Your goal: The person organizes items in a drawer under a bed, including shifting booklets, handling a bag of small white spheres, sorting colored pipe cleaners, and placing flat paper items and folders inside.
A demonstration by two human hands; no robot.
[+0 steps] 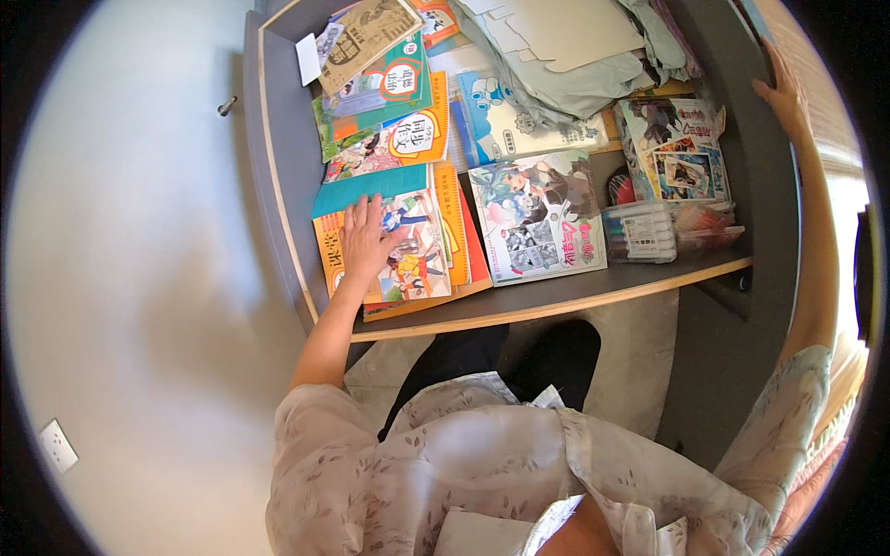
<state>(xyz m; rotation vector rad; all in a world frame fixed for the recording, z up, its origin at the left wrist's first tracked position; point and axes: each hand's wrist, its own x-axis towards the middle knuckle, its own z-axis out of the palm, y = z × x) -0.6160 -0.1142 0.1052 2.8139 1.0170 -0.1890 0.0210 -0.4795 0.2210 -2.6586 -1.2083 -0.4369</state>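
Observation:
My left hand [367, 238] lies with its fingers spread on an illustrated paperback [417, 274] at the left of a dark shelf compartment. Beneath that book are a teal book [400, 182], an orange workbook [455, 229] and other books. My right hand [786, 87] rests at the top edge of the compartment's right side panel; whether it grips the panel is unclear. A comic-style book [539, 215] lies at the front middle. Beside it sits a clear plastic case of markers [640, 233]. Further textbooks [400, 80] overlap at the back left.
Grey-green folded cloth [584, 97] with cream card sheets [556, 31] on it fills the back. Illustrated books or cards [674, 153] lie at the right. The wooden front edge [556, 299] runs before my body. A wall hook [226, 106] sticks out at left.

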